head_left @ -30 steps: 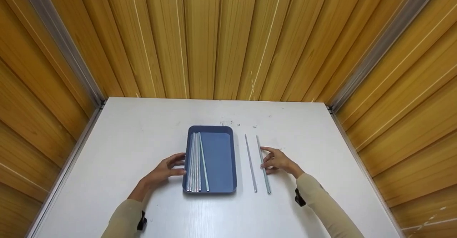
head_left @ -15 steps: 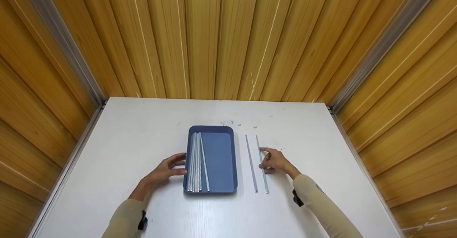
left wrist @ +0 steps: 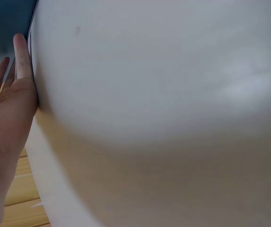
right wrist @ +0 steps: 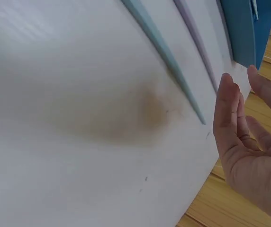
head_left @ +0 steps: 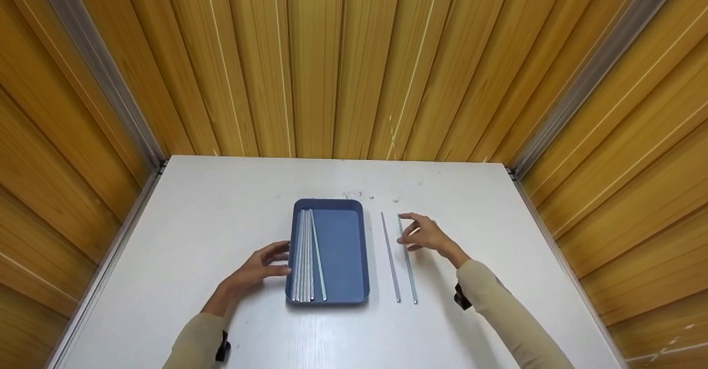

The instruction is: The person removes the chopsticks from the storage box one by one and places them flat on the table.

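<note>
A blue rectangular tray (head_left: 345,253) stands on the white table. Inside it, several thin chopsticks (head_left: 303,255) lie side by side along the left, with a pale green chopstick (head_left: 319,258) slanting beside them. My left hand (head_left: 251,272) rests its extended fingertips and thumb against the tray's left side. To the right of the tray lie a lilac chopstick (head_left: 390,258) and a light teal chopstick (head_left: 410,275), roughly parallel. Above the teal one's far part hovers my right hand (head_left: 428,235), fingers loosely spread; the right wrist view shows nothing in its grasp.
The white table (head_left: 221,208) meets wood-patterned walls (head_left: 310,81) at the back and both sides. Small dark specks (head_left: 396,200) mark the tabletop behind the chopsticks. Both sleeves carry a black wrist strap.
My right hand has set the teal chopstick down near the lilac one, let go of it and moved up toward its far end. The left hand has stayed at the tray.
</note>
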`<state>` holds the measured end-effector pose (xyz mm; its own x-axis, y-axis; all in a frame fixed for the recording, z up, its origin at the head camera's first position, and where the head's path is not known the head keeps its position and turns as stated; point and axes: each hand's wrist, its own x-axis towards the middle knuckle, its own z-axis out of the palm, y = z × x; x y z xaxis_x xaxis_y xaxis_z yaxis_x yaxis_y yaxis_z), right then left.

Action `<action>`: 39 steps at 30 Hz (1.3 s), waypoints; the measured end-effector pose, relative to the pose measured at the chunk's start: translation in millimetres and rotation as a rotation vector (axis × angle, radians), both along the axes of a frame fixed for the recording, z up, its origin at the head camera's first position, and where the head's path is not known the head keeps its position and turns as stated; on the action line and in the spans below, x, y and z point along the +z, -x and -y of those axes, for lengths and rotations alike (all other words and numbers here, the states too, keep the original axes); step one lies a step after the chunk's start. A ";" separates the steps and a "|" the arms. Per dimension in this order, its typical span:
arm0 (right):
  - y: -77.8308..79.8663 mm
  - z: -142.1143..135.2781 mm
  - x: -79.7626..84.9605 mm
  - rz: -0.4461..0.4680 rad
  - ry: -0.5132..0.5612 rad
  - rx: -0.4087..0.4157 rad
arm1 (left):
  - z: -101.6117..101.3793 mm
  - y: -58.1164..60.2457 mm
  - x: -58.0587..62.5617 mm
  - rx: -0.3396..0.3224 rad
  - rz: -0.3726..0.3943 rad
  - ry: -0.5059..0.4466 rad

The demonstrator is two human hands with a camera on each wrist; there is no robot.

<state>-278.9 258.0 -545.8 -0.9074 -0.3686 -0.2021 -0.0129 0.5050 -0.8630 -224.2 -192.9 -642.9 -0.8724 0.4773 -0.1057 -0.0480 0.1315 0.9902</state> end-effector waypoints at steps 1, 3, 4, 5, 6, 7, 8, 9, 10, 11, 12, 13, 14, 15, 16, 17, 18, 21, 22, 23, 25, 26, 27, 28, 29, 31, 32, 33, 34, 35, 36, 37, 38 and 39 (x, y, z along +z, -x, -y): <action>-0.9 3.5 2.2 -0.010 0.002 0.013 | -1.2 -1.0 -0.6 -0.003 0.005 0.001; -2.3 12.3 6.1 -0.027 0.006 0.036 | -3.2 -2.2 -2.0 -0.006 0.007 0.004; -2.6 17.7 7.8 -0.037 0.009 0.047 | -3.9 -2.6 -2.6 -0.006 0.005 0.005; -2.9 23.7 9.4 -0.044 0.013 0.058 | -4.5 -3.0 -3.1 -0.003 0.007 0.007; -3.3 29.8 11.3 -0.056 0.016 0.076 | -4.7 -3.3 -3.6 -0.001 0.006 0.007; -3.6 36.4 13.0 -0.061 0.020 0.089 | -4.7 -3.5 -4.0 0.000 0.003 0.010; -4.0 43.3 14.7 -0.064 0.022 0.100 | -4.3 -3.8 -4.6 0.000 0.002 0.013; -4.5 50.3 16.7 -0.067 0.023 0.112 | -3.6 -4.2 -5.0 -0.001 0.001 0.012; -5.2 57.2 18.7 -0.070 0.024 0.128 | -2.6 -4.7 -5.4 -0.001 -0.001 0.014; -5.9 64.0 21.0 -0.070 0.024 0.144 | -1.3 -5.2 -5.7 -0.003 -0.002 0.015; -6.2 70.3 22.8 -0.074 0.023 0.162 | -0.1 -5.5 -5.9 -0.004 -0.004 0.017; -6.4 76.6 24.8 -0.075 0.021 0.175 | 1.1 -5.8 -6.1 -0.004 -0.006 0.020; -6.4 82.5 26.8 -0.082 0.015 0.188 | 2.3 -5.8 -6.0 -0.003 -0.004 0.019; -6.0 88.2 28.5 -0.092 0.010 0.204 | 3.5 -5.7 -5.6 -0.002 -0.005 0.021; -5.1 93.7 29.7 -0.096 0.002 0.217 | 4.4 -5.4 -5.3 -0.002 -0.009 0.021; -4.2 99.0 30.7 -0.096 -0.007 0.227 | 5.2 -5.1 -4.8 -0.001 -0.008 0.024; -3.1 104.1 31.3 -0.089 -0.015 0.238 | 5.9 -4.6 -4.4 0.001 -0.007 0.026; 0.8 117.8 31.7 -0.048 -0.039 0.268 | 7.1 -2.8 -2.9 0.000 -0.005 0.032; 2.1 121.5 31.3 -0.029 -0.044 0.273 | 7.2 -2.3 -2.6 -0.001 -0.007 0.037; 3.3 124.9 30.9 -0.016 -0.052 0.280 | 7.3 -1.9 -2.0 0.000 -0.004 0.041; 5.5 130.3 29.9 0.003 -0.061 0.289 | 7.0 -1.3 -1.2 0.000 -0.004 0.042; 6.3 132.5 29.3 0.012 -0.065 0.289 | 6.7 -1.4 -0.9 0.002 -0.005 0.045; 7.2 134.2 28.0 0.020 -0.065 0.287 | 6.4 -1.4 -0.7 0.003 -0.006 0.047; 7.6 135.7 26.7 0.028 -0.068 0.284 | 6.1 -1.5 -0.6 0.004 -0.004 0.047; 7.7 136.9 25.2 0.035 -0.075 0.280 | 5.7 -1.5 -0.5 0.005 -0.002 0.045; 7.8 138.8 20.9 0.045 -0.082 0.275 | 4.6 -1.4 -0.5 0.003 -0.004 0.046; 7.6 139.7 18.3 0.042 -0.090 0.274 | 4.1 -1.3 -0.5 0.002 -0.006 0.045; 7.4 140.6 15.4 0.035 -0.098 0.275 | 3.6 -1.0 -0.7 0.000 -0.011 0.041; 6.5 141.4 13.4 0.029 -0.107 0.272 | 3.0 -0.6 -0.9 -0.001 -0.017 0.037; 5.9 142.3 10.6 0.022 -0.113 0.271 | 2.4 -0.1 -1.0 -0.004 -0.025 0.035; 5.1 143.1 8.2 0.019 -0.113 0.268 | 1.9 0.4 -1.0 -0.005 -0.031 0.034; 4.0 144.0 5.8 0.025 -0.111 0.263 | 1.3 0.8 -0.9 -0.006 -0.038 0.031; 3.2 145.0 3.2 0.034 -0.103 0.258 | 0.7 1.4 -0.7 -0.008 -0.044 0.027; 2.2 146.0 1.0 0.053 -0.087 0.252 | 0.0 1.8 -0.2 -0.009 -0.048 0.026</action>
<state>-281.1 112.1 -544.8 -0.7765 -0.5605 -0.2877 -0.1031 0.5635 -0.8197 -226.0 -192.9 -643.1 -0.8723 0.4829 -0.0765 0.0007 0.1576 0.9875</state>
